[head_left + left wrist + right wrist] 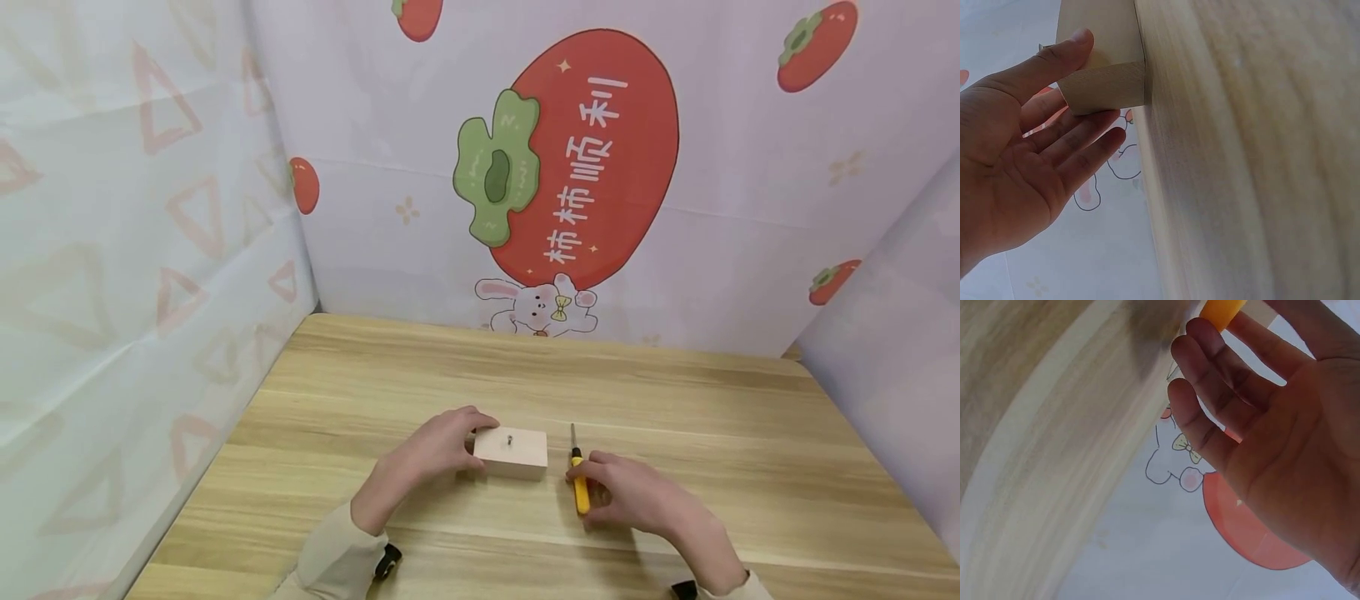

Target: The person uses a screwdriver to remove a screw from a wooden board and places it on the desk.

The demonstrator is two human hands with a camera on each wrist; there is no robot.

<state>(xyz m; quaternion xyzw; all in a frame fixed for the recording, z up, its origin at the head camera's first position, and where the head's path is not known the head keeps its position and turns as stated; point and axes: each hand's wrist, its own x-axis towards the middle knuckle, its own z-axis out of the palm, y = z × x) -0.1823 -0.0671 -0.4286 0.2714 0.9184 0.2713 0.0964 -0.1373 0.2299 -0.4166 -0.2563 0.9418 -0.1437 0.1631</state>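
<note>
A pale wooden block lies on the table with a small metal screw standing up from its top face. My left hand holds the block at its left end, thumb on the near side and fingers at the far side. In the left wrist view, the thumb lies along one face of the block. To the right of the block, my right hand grips a screwdriver by its yellow handle; the shaft points away from me. Only part of the yellow handle shows in the right wrist view.
The wood-grain table runs back to a white curtain printed with red persimmons and a rabbit. Another curtain with triangle prints stands along the left edge, and a plain one along the right.
</note>
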